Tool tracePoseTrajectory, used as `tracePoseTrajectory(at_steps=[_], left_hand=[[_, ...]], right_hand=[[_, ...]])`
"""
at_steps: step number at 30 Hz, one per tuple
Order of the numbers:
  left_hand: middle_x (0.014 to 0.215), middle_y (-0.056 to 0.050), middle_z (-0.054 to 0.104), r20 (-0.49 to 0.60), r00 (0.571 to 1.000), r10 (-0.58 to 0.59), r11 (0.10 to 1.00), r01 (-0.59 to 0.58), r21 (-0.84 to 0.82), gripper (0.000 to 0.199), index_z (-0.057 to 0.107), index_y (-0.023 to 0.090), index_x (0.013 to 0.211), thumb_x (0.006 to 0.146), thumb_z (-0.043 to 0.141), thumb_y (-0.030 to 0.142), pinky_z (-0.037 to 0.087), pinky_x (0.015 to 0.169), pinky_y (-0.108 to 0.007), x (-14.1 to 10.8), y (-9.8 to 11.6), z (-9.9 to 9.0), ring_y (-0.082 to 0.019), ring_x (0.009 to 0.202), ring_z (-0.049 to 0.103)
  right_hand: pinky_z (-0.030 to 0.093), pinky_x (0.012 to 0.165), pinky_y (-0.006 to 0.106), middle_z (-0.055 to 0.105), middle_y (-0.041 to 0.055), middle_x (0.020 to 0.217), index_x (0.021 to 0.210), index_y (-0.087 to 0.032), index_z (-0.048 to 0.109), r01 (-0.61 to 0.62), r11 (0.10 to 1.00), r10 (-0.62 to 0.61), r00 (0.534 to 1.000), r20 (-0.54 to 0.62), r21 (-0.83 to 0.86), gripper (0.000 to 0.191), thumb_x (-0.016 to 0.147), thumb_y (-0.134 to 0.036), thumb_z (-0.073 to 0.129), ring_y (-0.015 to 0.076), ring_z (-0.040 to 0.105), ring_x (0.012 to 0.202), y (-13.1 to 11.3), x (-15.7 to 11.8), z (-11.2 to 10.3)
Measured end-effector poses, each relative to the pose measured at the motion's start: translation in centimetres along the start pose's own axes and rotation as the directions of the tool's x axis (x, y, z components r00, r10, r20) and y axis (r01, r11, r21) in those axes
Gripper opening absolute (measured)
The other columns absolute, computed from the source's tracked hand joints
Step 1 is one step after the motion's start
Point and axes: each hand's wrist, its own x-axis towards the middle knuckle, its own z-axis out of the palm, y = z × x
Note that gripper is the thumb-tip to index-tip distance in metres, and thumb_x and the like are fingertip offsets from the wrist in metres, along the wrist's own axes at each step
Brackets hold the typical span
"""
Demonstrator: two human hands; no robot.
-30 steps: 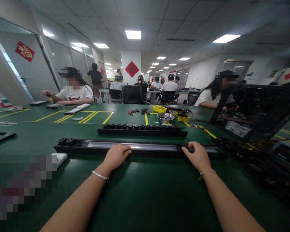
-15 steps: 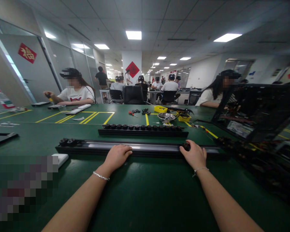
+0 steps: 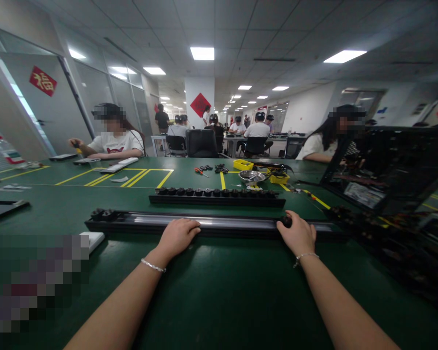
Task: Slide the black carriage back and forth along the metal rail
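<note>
Table bears two rails, left hand on one, grip unclear, right hand pinching one knob.

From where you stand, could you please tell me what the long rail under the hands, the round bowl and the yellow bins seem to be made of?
The long rail: black, perhaps painted metal or plastic; its glossy strip mirrors the light. The round bowl: probably polished metal, silvery with bright highlights. The yellow bins: likely moulded plastic, evenly coloured with little shine.

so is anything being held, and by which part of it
The right hand holds a small black part, seemingly by its sides. The left hand lies on the black rail; its grip is unclear.
</note>
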Motion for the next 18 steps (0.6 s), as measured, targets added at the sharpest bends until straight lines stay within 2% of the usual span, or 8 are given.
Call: tracePoseTrajectory(at_steps=[11,18], left_hand=[[0.097,-0.002,0.07,-0.027,1.0,0.003,1.0,-0.003,-0.02,0.031,0.066,0.025,0.103,0.09,0.042,0.04,0.044,0.081,-0.032,0.06,-0.22,0.36,-0.019,0.09,0.062],[0.097,-0.002,0.07,-0.029,1.0,0.006,1.0,-0.007,-0.023,0.031,0.066,0.025,0.103,0.089,0.043,0.04,0.044,0.082,-0.032,0.03,-0.17,0.26,-0.019,0.091,0.062]], right_hand=[[0.021,0.102,0.048,0.061,0.0066,0.113,0.117,-0.023,0.051,-0.017,1.0,0.017,1.0,0.011,-0.006,0.046,0.075,-0.04,0.042,0.0259,0.048,0.113,0.46,0.21,0.08],[0.024,0.1,0.049,0.062,0.0076,0.113,0.118,-0.022,0.052,-0.038,0.999,0.038,0.999,0.001,-0.015,0.046,0.076,-0.038,0.043,0.026,0.049,0.112,1.01,0.58,0.08]])
